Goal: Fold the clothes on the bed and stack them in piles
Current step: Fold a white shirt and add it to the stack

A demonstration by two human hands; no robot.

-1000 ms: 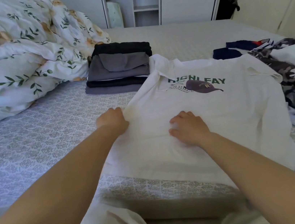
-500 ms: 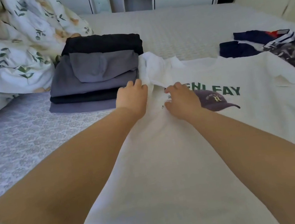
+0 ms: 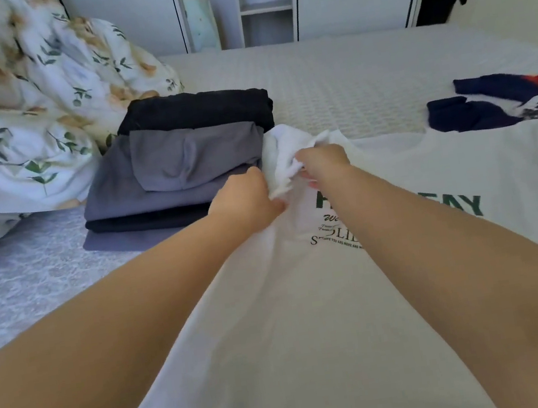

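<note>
From the head camera, a white T-shirt (image 3: 277,323) lay spread print-up across the near part of the bed (image 3: 364,79), its hem toward the near edge and its collar toward the middle. Both hands worked its bunched left sleeve (image 3: 283,153): the left hand (image 3: 246,200) had its fingers curled into the cloth at the shoulder, and the right hand (image 3: 322,165) pinched the gathered sleeve fabric. Just left of them, touching the sleeve, sat a folded stack (image 3: 179,168) of dark and grey garments. Unfolded clothes (image 3: 502,102) lay toward the bed's right edge, a floral duvet (image 3: 23,110) at its left. The shirt looked light, soft and limp, so it would sag and crease; seams at shoulder and sleeve hem seemed the best holds.
</note>
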